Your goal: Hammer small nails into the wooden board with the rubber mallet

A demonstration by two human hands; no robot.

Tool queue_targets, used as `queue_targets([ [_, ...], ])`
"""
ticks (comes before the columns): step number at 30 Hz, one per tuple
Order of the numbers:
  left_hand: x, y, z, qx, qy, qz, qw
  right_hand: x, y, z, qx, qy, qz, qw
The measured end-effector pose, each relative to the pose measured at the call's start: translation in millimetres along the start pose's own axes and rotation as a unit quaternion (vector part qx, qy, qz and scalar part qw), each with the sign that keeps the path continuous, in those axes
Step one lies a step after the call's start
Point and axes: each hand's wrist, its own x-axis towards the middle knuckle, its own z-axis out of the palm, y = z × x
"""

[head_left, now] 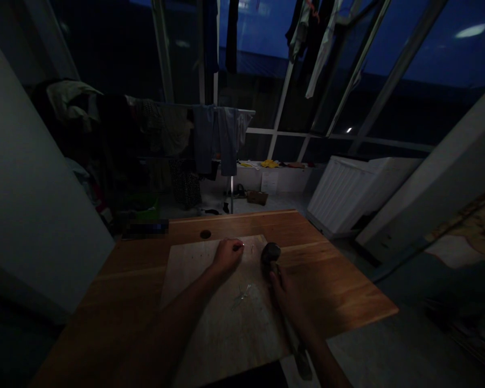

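A pale wooden board lies on the table. My left hand rests near its far edge, thumb and fingers pinched on what looks like a nail; only a small bright glint shows at the fingertips. Just right of them a thin nail stands in the board. My right hand is wrapped round the handle of a hammer, close beneath its dark head, at the board's right edge. The handle runs back under my forearm. Several loose shiny nails lie in a small heap mid-board.
The brown wooden table has a dark round spot and a dark flat object at its far left. Beyond stand a rack with hanging clothes and a white ribbed washing machine. The room is dim.
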Motion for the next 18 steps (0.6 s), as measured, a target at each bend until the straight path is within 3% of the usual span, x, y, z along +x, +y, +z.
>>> queue_targets([
  [6, -1, 5, -3.1, 0.037, -0.012, 0.010, 0.999, 0, -3, -1, 0.003, 0.001, 0.004, 1.000],
  [12, 0, 3, -2.1, 0.051, 0.013, 0.038, 0.998, 2, -6, -1, 0.004, -0.010, -0.001, 1.000],
  [18, -1, 4, -1.7, 0.041, 0.011, 0.033, 0.999, 16, -28, 1, 0.010, -0.026, -0.012, 1.000],
])
